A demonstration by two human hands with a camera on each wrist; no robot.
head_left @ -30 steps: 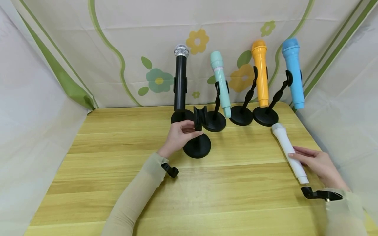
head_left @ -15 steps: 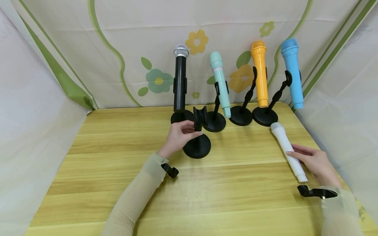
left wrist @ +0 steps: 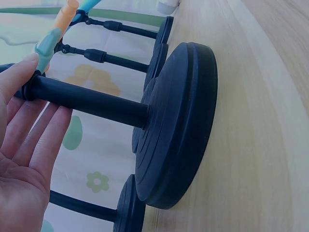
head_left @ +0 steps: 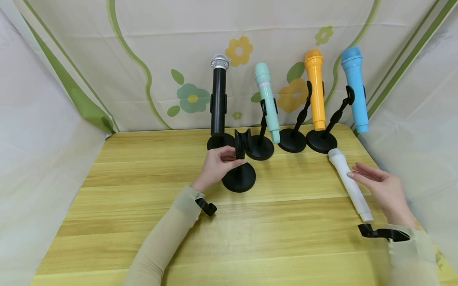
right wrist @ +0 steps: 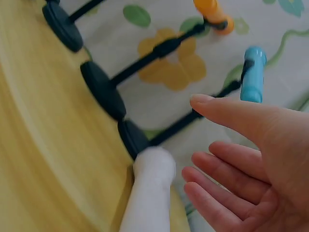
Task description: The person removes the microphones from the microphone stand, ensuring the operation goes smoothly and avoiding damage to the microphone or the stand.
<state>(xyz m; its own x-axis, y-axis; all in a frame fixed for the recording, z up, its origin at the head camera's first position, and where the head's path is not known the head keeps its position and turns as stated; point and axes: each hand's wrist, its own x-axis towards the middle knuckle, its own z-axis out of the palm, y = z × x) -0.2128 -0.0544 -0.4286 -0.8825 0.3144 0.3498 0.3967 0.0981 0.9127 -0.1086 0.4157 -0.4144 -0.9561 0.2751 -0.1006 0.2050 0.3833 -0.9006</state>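
My left hand (head_left: 218, 165) holds an unoccupied black microphone stand (head_left: 239, 178) by its upper pole, thumb on one side and fingers on the other. The stand's round base rests on the table, and its cradle at the top faces up. On the right lies a white microphone (head_left: 350, 184), its head pointing away from me. My right hand (head_left: 386, 190) is just beside it, fingers loosely extended. In the right wrist view, a gap shows between those fingers and the white microphone (right wrist: 149, 193).
Along the back of the wooden table (head_left: 143, 198), several stands hold a black microphone (head_left: 218, 99), a mint-green one (head_left: 268, 103), an orange one (head_left: 315, 91) and a blue one (head_left: 355, 87). A flowered curtain (head_left: 143, 47) hangs behind them.
My right hand has let go of the white microphone and risen slightly off it, after a small shift of the microphone to the left. My left hand and its stand have stayed put.
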